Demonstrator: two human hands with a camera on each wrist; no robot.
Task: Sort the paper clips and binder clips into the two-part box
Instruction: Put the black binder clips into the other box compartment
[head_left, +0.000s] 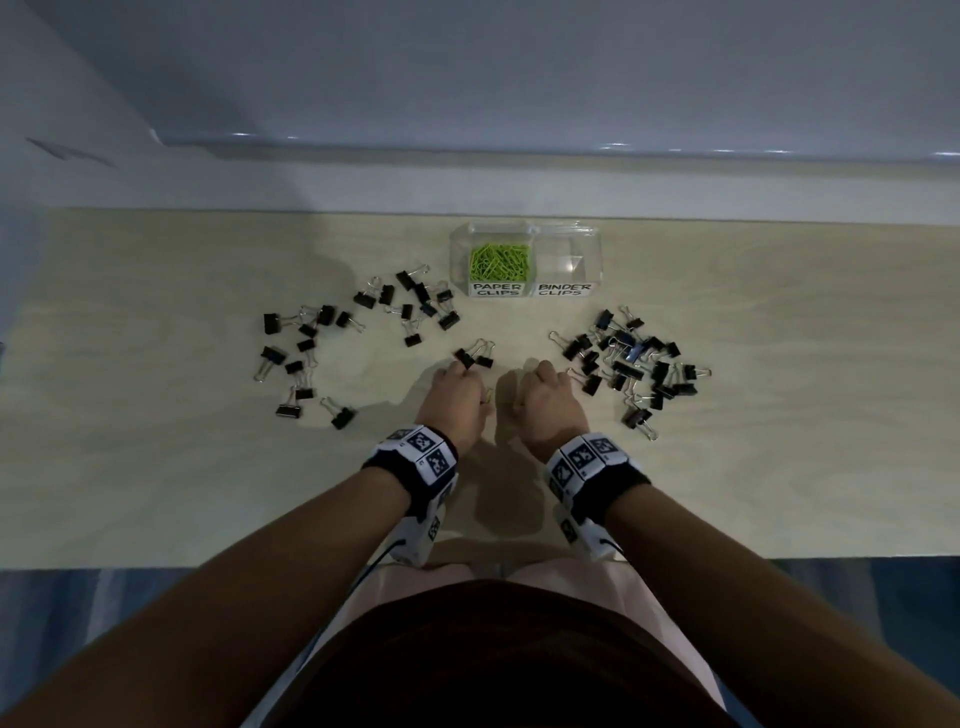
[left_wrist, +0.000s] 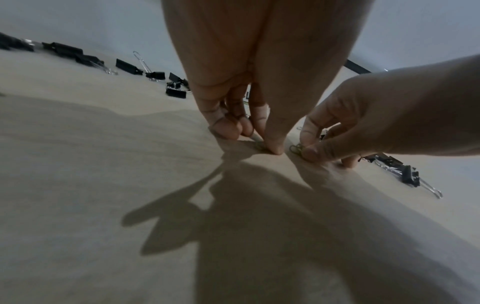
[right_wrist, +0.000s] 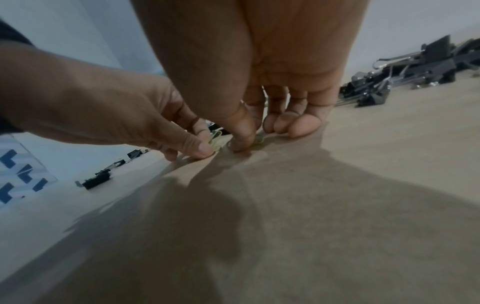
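Both hands, the left hand (head_left: 457, 397) and the right hand (head_left: 540, 397), each pinch a green paper clip (right_wrist: 215, 140) off the surface, and next should drop them in the box (head_left: 460, 260) ahead, while black binder clips (head_left: 631, 358) wait beside them.

Two handwritten white labels are read on the front wall of the clear two-part box (head_left: 525, 234): "PAPER CLIPS" (head_left: 496, 289) on its left compartment, "BINDER CLIPS" (head_left: 563, 289) on its right. Black-and-white coded markers on the wristbands (head_left: 422, 451) carry no readable text.
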